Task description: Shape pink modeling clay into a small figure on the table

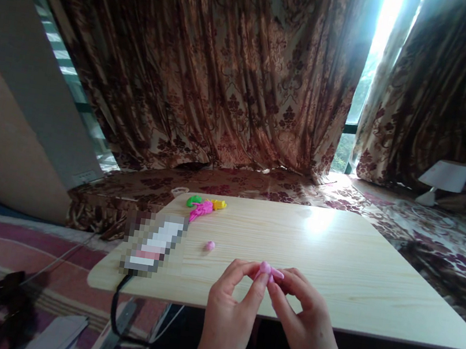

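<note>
Both hands meet above the near edge of the pale wooden table, around a small light-pink piece of modelling clay with a rounded top and a pointed part sticking out to the right. My left hand pinches it between thumb and fingers. From the other side, my right hand grips it with thumb and fingertips, which partly cover it. A separate light-pink clay ball lies on the tabletop, ahead and to the left of my hands.
At the table's back left lie a green piece, a bright pink bundle and a yellow piece. A blurred-out flat object with a black cable lies at the left. Patterned curtains and a white lamp stand beyond.
</note>
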Demonstrator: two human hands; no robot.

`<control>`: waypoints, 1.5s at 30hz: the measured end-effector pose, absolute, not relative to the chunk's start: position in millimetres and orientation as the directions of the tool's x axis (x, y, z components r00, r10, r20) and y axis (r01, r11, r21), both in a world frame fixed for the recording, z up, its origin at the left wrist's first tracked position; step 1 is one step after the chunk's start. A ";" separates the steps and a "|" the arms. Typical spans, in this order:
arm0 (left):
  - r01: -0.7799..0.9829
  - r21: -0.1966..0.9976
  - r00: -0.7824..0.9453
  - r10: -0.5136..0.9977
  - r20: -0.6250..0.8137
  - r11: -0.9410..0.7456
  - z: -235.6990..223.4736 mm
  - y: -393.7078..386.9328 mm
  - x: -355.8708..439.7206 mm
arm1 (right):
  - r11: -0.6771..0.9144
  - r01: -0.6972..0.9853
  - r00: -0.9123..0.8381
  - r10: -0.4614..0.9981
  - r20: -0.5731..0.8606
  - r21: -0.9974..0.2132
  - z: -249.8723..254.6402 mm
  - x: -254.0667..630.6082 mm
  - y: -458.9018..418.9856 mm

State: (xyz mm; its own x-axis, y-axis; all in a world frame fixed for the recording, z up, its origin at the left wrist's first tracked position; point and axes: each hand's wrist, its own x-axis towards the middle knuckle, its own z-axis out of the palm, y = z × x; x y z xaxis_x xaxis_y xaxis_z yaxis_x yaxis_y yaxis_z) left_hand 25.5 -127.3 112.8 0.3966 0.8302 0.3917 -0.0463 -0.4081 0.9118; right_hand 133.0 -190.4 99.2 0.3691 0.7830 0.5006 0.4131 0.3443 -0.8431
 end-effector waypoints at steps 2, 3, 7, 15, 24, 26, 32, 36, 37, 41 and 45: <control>-0.050 0.917 0.397 0.835 0.382 -0.395 113.4 -126.7 24.2 | 0.351 0.415 0.361 0.783 0.506 -0.839 99.3 132.5 -190.1; -0.062 0.924 0.406 0.836 0.369 -0.378 114.2 -126.4 23.4 | 0.353 0.413 0.360 0.784 0.507 -0.839 99.8 132.3 -190.1; -0.155 0.953 0.473 0.828 0.302 -0.259 119.6 -125.2 20.5 | 0.354 0.412 0.361 0.783 0.507 -0.840 103.2 131.8 -190.3; -0.238 0.965 0.521 0.823 0.225 -0.113 121.4 -120.9 23.5 | 0.360 0.447 0.334 0.782 0.526 -0.819 101.8 132.8 -189.4; -0.290 0.957 0.535 0.828 0.168 -0.006 110.2 -122.6 30.4 | 0.344 0.388 0.368 0.793 0.486 -0.855 98.1 133.2 -188.8; -0.317 0.948 0.509 0.847 0.154 0.018 105.0 -124.3 30.6 | 0.337 0.322 0.381 0.810 0.447 -0.885 98.5 134.9 -189.5; -0.386 0.922 0.522 0.831 0.191 0.031 100.0 -126.4 27.3 | 0.334 0.190 0.403 0.831 0.384 -0.923 98.0 138.7 -190.9; -0.317 0.944 0.491 0.835 0.248 -0.094 107.0 -128.8 25.1 | 0.326 0.177 0.416 0.831 0.370 -0.929 98.0 138.7 -190.8; -0.299 0.946 0.481 0.836 0.265 -0.128 108.7 -129.9 24.6 | 0.323 0.176 0.419 0.830 0.368 -0.930 98.2 138.7 -190.6; -0.199 0.943 0.481 0.812 0.330 -0.266 110.1 -134.0 22.5 | 0.319 0.172 0.433 0.826 0.362 -0.932 99.1 138.9 -190.1; -0.029 0.884 0.361 0.820 0.444 -0.466 103.8 -135.6 23.1 | 0.324 0.173 0.445 0.817 0.368 -0.930 99.5 138.1 -190.9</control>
